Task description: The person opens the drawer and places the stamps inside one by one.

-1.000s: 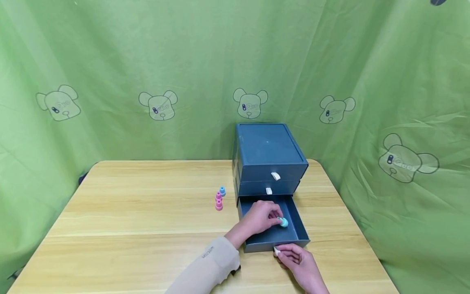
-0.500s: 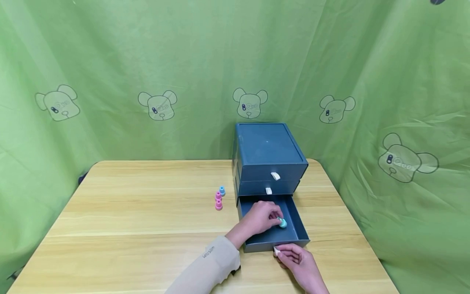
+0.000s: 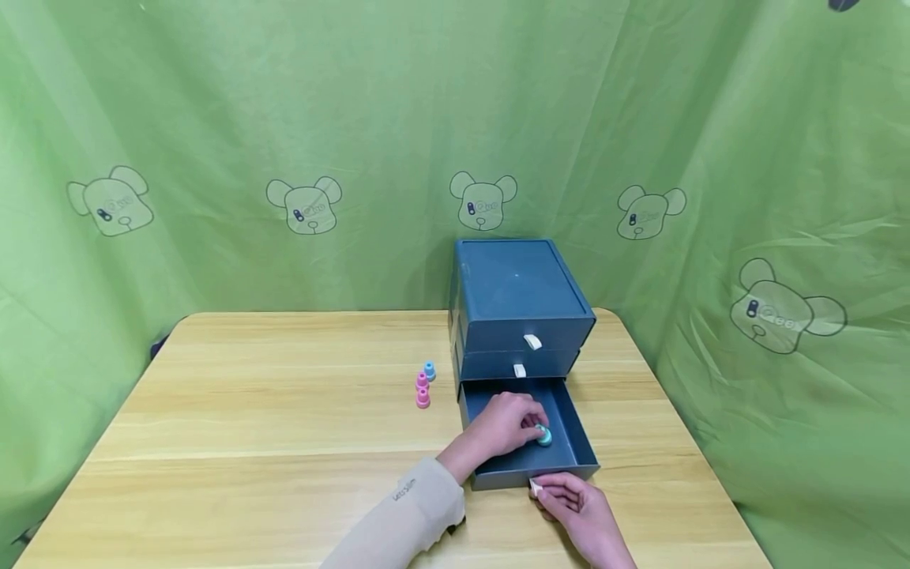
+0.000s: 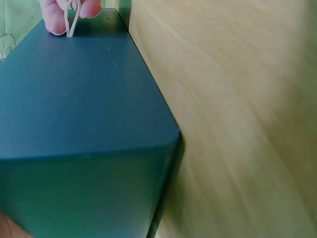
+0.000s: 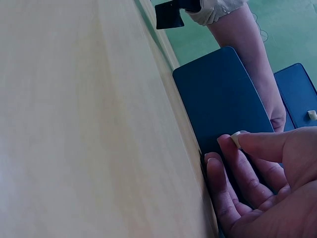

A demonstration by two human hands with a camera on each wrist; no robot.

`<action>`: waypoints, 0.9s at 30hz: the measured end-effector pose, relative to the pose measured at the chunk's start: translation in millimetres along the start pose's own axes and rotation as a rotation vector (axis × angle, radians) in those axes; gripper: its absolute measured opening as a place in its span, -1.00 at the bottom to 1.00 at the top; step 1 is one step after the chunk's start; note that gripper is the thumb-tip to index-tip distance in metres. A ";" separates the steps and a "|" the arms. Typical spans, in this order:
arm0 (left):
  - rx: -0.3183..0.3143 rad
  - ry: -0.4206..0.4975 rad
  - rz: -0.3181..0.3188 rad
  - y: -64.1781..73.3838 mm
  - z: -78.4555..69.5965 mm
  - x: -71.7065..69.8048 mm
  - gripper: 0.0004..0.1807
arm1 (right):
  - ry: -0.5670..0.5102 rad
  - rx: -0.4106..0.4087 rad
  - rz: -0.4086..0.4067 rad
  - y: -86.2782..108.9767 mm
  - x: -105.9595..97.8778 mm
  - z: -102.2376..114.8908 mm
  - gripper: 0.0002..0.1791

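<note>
My left hand point(image 3: 506, 423) reaches down into the pulled-out bottom drawer point(image 3: 498, 480) of a dark blue cabinet point(image 3: 515, 280). Its thumb and fingertips pinch a small turquoise knob-shaped piece point(image 3: 544, 436), partly covered by the fingers. At the drawer's front, my right hand point(image 3: 581, 510) pinches the white pull tab point(image 3: 535, 490) between thumb and index finger; the right wrist view shows this tab point(image 5: 235, 139) close up. The drawer's front panel point(image 4: 74, 94) fills much of the left wrist view, which hides the left hand's grip.
Two pink cone-shaped pieces point(image 3: 423, 397) and a blue one point(image 3: 430, 371) stand on the wooden table point(image 3: 284, 427), left of the cabinet. The upper two drawers, each with a white tab point(image 3: 532, 341), are closed. A green curtain point(image 3: 384, 158) surrounds the table.
The turquoise piece has shifted slightly toward the drawer's front and left, in the left hand's fingers. The right hand and the drawer stay where they were.
</note>
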State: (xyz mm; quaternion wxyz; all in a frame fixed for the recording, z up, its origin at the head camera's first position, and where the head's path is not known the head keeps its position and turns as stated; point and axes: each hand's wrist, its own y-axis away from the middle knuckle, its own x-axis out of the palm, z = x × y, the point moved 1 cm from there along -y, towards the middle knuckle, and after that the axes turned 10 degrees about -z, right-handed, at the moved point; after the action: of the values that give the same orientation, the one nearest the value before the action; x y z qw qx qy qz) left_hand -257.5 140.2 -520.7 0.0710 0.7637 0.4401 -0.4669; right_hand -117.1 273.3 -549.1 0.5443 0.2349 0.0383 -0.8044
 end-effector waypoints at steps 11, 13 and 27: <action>0.013 0.009 0.008 1.0 -0.9 -0.8 -0.86 | 0.003 -0.011 0.006 -0.6 0.3 -2.0 -0.81; 0.008 0.015 0.012 1.7 -1.4 -1.4 -0.84 | 0.007 -0.007 0.012 0.0 -0.2 -1.4 -0.81; 0.016 0.065 -0.030 5.1 -1.9 -6.8 -0.83 | -0.006 -0.002 0.030 0.6 -1.4 -0.7 -0.81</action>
State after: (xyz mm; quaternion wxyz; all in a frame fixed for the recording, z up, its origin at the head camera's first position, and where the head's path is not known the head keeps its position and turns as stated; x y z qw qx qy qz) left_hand -253.7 134.1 -515.9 0.0433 0.7724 0.4499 -0.4463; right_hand -115.9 274.4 -549.0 0.5567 0.2324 0.0341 -0.7968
